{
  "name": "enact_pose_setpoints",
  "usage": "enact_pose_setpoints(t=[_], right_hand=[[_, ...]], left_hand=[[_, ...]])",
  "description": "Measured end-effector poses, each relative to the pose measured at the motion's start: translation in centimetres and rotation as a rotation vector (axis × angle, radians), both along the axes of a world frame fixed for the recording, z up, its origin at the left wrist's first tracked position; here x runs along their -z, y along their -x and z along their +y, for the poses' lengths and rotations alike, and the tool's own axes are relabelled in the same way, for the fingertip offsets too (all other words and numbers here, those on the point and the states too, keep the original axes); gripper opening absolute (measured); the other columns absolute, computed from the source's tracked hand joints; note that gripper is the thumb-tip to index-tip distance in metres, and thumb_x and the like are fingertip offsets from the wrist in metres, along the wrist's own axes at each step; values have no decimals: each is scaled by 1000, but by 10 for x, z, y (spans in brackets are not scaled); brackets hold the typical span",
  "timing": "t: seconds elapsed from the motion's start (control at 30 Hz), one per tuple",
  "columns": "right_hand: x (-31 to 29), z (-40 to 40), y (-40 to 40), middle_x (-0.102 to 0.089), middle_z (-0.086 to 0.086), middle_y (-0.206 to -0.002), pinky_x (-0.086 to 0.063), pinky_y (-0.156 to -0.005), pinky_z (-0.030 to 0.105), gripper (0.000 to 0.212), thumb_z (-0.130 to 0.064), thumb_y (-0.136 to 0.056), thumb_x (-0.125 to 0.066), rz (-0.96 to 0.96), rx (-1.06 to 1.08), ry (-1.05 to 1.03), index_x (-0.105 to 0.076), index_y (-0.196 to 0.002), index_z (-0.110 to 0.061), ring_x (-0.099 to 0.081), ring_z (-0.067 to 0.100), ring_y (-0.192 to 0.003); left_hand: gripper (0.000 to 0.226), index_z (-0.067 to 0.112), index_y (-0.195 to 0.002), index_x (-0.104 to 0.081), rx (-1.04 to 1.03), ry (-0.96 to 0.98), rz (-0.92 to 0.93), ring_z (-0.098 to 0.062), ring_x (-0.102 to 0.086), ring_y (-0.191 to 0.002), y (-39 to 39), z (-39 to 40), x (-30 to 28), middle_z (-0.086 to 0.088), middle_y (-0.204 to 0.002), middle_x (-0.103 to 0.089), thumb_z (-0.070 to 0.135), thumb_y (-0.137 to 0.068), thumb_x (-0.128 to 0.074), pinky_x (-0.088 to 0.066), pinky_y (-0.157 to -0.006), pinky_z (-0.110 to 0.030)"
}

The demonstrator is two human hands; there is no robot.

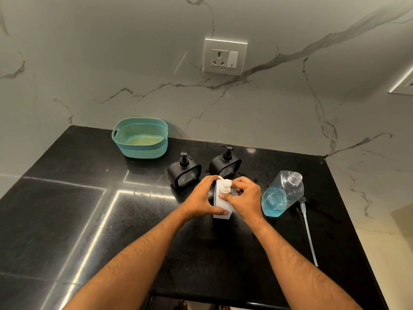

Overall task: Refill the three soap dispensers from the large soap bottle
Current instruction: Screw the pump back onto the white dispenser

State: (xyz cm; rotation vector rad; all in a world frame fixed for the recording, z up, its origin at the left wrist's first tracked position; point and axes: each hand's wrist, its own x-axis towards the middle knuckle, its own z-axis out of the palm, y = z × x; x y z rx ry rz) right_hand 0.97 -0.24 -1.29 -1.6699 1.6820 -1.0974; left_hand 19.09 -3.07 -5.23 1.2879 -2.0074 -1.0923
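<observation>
White dispenser at counter front, left hand clamped round body, right hand pinching pump. Big bottle uncapped, approx. half full. Black dispensers capped; prob. last step.

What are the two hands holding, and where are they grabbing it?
Both hold the white soap dispenser. The left hand grips its body, and the right hand pinches the collar of its pump.

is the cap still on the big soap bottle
No, the large soap bottle has a bare threaded neck, open, with no cap.
</observation>
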Motion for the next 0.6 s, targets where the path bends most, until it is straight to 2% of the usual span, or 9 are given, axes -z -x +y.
enact_pose_setpoints(t=[0.17,0.33,0.47,0.6], right_hand=[[1,3,-6,-69,-7,-92,-56,-69,25,43,-19,-60,-98,24,45,43,-81,-98,-14,-66,9,-86],[2,5,-9,-66,-8,-89,-57,-71,32,41,-20,-59,-98,64,78,82,-81,-96,-14,-64,12,-86],[1,7,-11,-65,-10,-89,-55,-70,27,38,-20,-61,-97,86,73,95,-80,-94,-14,-63,10,-85],[1,8,-8,-62,-11,-93,-48,-67,11,38,-17,-65,-96,52,25,66,-76,-97,-15,-62,4,-84]], left_hand=[[102,31,-145,-41,-3,4,3,6,-48,-127,0,0,-1,18,-136,-46,39,-62,-99,-43,-102,-16],[101,30,-144,-42,-9,8,-2,8,-47,-126,0,1,-3,18,-134,-47,37,-62,-100,-42,-101,-13],[102,30,-144,-42,-11,1,2,7,-47,-126,0,2,-4,18,-135,-47,38,-61,-100,-43,-100,-14],[103,31,-145,-41,0,-3,5,1,-49,-127,0,1,-4,16,-136,-47,40,-61,-99,-45,-106,-22]])
